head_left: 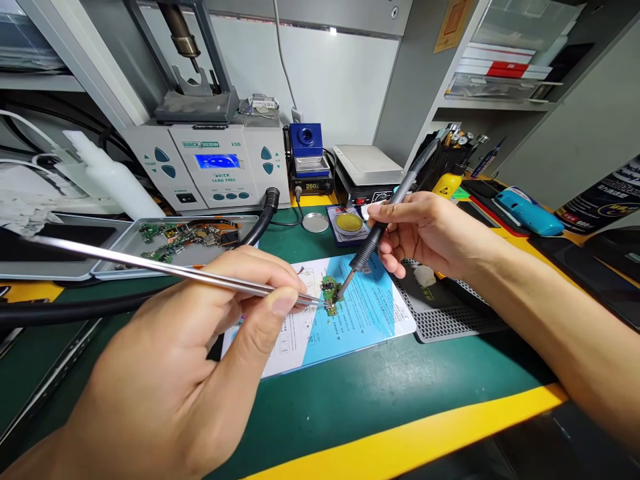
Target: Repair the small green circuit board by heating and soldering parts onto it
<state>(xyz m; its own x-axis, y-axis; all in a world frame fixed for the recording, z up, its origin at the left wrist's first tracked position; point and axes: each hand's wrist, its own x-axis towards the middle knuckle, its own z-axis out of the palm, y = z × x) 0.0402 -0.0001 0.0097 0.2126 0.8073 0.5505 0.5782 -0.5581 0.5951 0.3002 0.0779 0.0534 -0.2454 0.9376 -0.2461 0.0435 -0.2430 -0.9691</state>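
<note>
My left hand (200, 353) pinches a pair of metal tweezers (165, 268), whose tips reach the lower part of a small green circuit board (331, 291). From the right, my right hand (425, 230) grips a soldering iron (376, 233) like a pen. The iron slants down to the left, its tip at the board's right side. Whether the tip touches the board I cannot tell. Under the board lies a blue and white printed card (370, 327), flat on the green mat (390, 373).
A hot air station (215, 163) stands at the back left, its black hose crossing leftward. Before it, a tray (133, 250) holds several circuit boards. Further right are the soldering station (313, 187), an open flux tin (349, 223), a heating plate (367, 167) and a perforated metal plate (450, 323).
</note>
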